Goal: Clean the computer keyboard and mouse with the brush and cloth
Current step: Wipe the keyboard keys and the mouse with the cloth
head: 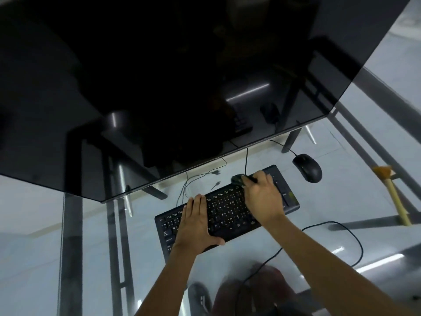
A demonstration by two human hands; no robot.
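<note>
A black keyboard (227, 210) lies slanted on the glass desk (341, 201). My left hand (196, 220) rests flat on its left half, fingers straight, thumb at the front edge. My right hand (262, 197) reaches over the right half and grips a dark wad of cloth (237, 179) against the keyboard's far edge. A black wired mouse (307, 167) sits beyond the keyboard's right end, untouched. A brush (391, 192) with a pale wooden handle and tan bristles lies further right on the glass.
A large black monitor (159, 87) hangs over the far side of the desk. Thin cables (193, 179) trail behind the keyboard, and another cable (355, 233) loops near my right forearm. Metal frame bars and a shoe (200, 297) show through the glass.
</note>
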